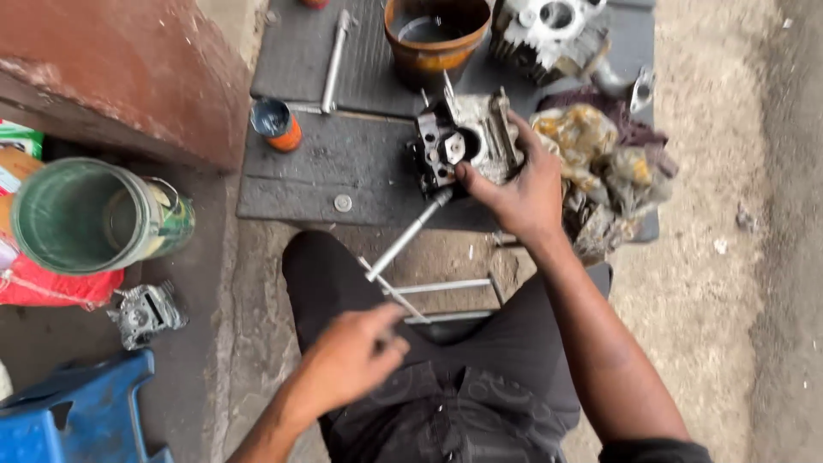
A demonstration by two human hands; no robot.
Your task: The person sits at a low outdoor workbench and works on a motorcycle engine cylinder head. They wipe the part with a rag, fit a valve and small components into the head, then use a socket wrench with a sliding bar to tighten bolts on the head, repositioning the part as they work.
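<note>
Head view shows the right hand wrapped tight around a grey metal engine part, which sits on a dark mat. A long metal rod sticks out from under the part. Lower down, the left hand pinches a thin metal rod with closed fingers. An orange bucket stands just behind the part.
</note>
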